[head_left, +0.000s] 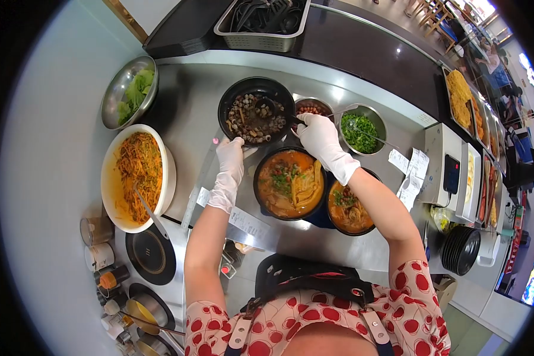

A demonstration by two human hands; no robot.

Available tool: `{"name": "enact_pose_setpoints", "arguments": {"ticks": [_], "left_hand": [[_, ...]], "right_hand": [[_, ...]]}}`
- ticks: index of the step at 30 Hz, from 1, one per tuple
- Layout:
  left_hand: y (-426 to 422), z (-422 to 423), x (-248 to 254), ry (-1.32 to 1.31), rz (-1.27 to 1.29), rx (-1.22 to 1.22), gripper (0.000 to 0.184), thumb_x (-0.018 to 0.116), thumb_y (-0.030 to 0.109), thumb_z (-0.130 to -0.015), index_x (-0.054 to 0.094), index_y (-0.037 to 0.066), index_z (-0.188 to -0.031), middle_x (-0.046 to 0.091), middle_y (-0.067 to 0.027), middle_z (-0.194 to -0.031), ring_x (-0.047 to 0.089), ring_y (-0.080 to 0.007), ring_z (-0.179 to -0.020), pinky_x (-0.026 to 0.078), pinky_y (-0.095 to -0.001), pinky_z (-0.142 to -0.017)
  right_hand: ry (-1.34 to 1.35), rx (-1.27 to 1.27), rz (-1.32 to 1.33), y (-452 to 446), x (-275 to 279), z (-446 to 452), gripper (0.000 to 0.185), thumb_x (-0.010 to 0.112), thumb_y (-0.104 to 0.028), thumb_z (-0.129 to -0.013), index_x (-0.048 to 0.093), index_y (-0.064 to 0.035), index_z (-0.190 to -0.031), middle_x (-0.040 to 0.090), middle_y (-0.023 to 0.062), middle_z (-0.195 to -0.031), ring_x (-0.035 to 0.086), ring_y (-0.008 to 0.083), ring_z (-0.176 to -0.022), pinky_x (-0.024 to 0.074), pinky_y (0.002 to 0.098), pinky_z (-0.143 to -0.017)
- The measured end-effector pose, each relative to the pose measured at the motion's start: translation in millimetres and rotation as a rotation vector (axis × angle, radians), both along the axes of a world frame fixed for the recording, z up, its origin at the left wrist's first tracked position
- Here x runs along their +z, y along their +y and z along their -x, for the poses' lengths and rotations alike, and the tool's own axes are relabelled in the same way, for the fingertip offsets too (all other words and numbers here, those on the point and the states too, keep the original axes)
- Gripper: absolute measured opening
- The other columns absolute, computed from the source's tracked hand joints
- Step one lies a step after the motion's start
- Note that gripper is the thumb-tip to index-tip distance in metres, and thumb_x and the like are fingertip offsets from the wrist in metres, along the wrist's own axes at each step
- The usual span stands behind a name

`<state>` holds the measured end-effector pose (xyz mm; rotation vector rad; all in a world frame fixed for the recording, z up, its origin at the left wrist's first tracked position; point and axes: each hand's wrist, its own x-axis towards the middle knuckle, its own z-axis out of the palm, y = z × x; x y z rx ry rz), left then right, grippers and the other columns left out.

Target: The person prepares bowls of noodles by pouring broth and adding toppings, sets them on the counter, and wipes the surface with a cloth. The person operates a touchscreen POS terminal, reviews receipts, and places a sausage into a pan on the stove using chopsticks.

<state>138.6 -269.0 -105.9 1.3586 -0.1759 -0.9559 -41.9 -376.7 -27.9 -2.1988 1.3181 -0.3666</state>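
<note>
Both hands wear white gloves. At the near left rim of a black bowl (224, 107), my left hand (229, 159) is closed with its fingers on the edge. Snails (246, 115) in dark liquid fill the bowl. My right hand (323, 139) is wrapped round the handle of a black ladle (266, 107), whose head lies among the snails. Just below stands a black bowl of orange noodle soup (288, 184) topped with chopped greens, peanuts and yellow strips. A second soup bowl (347, 207) sits to its right, partly hidden by my right forearm.
Steel bowls of peanuts (311, 107) and chopped green onion (359, 132) stand behind my right hand. To the left are a white basin of shredded carrot (166, 178) and a lettuce bowl (111, 113). Paper slips (414, 178) and stacked black plates (461, 249) lie right.
</note>
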Motion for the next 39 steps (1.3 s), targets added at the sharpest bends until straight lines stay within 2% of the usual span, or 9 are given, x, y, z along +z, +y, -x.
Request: {"name": "enact_pose_setpoints", "arguments": {"ticks": [6, 9, 11, 22, 25, 28, 33, 36, 39], "left_hand": [[-1, 1, -1, 0.012, 0.01, -0.015, 0.027, 0.042, -0.004, -0.084, 0.054, -0.003, -0.109, 0.064, -0.0133, -0.097, 0.067, -0.024, -0.077, 0.061, -0.0346, -0.064], [1, 3, 0, 0.012, 0.016, -0.007, 0.025, 0.042, -0.004, -0.084, 0.054, -0.003, -0.106, 0.064, -0.0139, -0.096, 0.067, -0.0246, -0.077, 0.061, -0.0348, -0.064], [2, 5, 1, -0.012, 0.014, -0.012, 0.026, 0.042, -0.002, -0.084, 0.053, -0.004, -0.107, 0.062, -0.0147, -0.098, 0.066, -0.0279, -0.08, 0.059, -0.0403, -0.07], [5, 7, -1, 0.006, 0.021, 0.02, 0.023, 0.043, -0.002, -0.083, 0.051, -0.006, -0.105, 0.061, -0.016, -0.099, 0.066, -0.0304, -0.082, 0.059, -0.0417, -0.071], [5, 7, 2, 0.012, 0.031, 0.016, 0.024, 0.043, -0.002, -0.083, 0.051, -0.005, -0.105, 0.061, -0.0163, -0.1, 0.066, -0.031, -0.084, 0.059, -0.0419, -0.071], [5, 7, 1, 0.018, 0.033, 0.019, 0.025, 0.043, -0.002, -0.082, 0.051, -0.005, -0.106, 0.061, -0.0164, -0.101, 0.065, -0.0312, -0.084, 0.059, -0.0421, -0.072], [4, 7, 8, 0.04, -0.009, 0.019, 0.027, 0.045, -0.003, -0.081, 0.051, -0.007, -0.107, 0.06, -0.0162, -0.102, 0.065, -0.0311, -0.085, 0.06, -0.0433, -0.072], [5, -1, -7, -0.022, 0.031, 0.051, 0.027, 0.048, -0.003, -0.08, 0.051, -0.007, -0.106, 0.059, -0.0174, -0.104, 0.064, -0.0304, -0.086, 0.06, -0.044, -0.072], [0, -14, -21, 0.038, 0.008, 0.058, 0.029, 0.05, -0.003, -0.079, 0.05, -0.007, -0.108, 0.058, -0.0183, -0.107, 0.064, -0.0313, -0.085, 0.06, -0.0458, -0.073]], "right_hand": [[0.042, -0.005, 0.065, 3, 4, 5, 0.028, 0.059, -0.02, -0.083, 0.068, -0.0087, -0.107, 0.066, 0.0208, -0.089, 0.064, 0.0368, -0.085, 0.0501, 0.0423, -0.078], [0.044, -0.017, 0.092, 2, -1, 7, 0.028, 0.058, -0.021, -0.083, 0.068, -0.009, -0.107, 0.066, 0.0206, -0.088, 0.064, 0.0368, -0.084, 0.0502, 0.0431, -0.077], [0.038, -0.019, 0.097, 4, 0, 9, 0.028, 0.059, -0.02, -0.083, 0.068, -0.0091, -0.107, 0.066, 0.0205, -0.088, 0.064, 0.0367, -0.084, 0.0502, 0.0431, -0.077], [-0.018, -0.045, 0.107, 8, -11, 15, 0.027, 0.058, -0.018, -0.083, 0.068, -0.0089, -0.106, 0.066, 0.021, -0.088, 0.063, 0.0368, -0.086, 0.05, 0.0433, -0.077], [-0.139, -0.069, 0.109, 1, -18, 18, 0.024, 0.059, -0.013, -0.083, 0.068, -0.004, -0.103, 0.068, 0.0193, -0.082, 0.066, 0.032, -0.077, 0.0506, 0.0387, -0.073], [-0.455, -0.23, -0.478, -8, -14, 22, 0.016, 0.064, -0.007, -0.078, 0.069, 0.0009, -0.091, 0.062, 0.0131, -0.067, 0.06, 0.0174, -0.063, 0.0491, 0.0319, -0.064], [-0.415, -0.197, -0.378, -7, 3, 49, 0.015, 0.065, -0.004, -0.077, 0.068, 0.0037, -0.09, 0.061, 0.0074, -0.066, 0.053, 0.0129, -0.06, 0.0448, 0.0271, -0.059], [-0.542, -0.173, -0.419, 7, 15, 95, 0.016, 0.062, -0.003, -0.078, 0.068, 0.0031, -0.091, 0.061, 0.005, -0.068, 0.051, 0.0094, -0.061, 0.0441, 0.0269, -0.06], [-0.369, -0.163, -0.258, 38, 48, 158, 0.026, 0.058, -0.005, -0.082, 0.066, 0.004, -0.104, 0.069, 0.0131, -0.084, 0.061, 0.0139, -0.075, 0.0477, 0.0269, -0.073]]}}
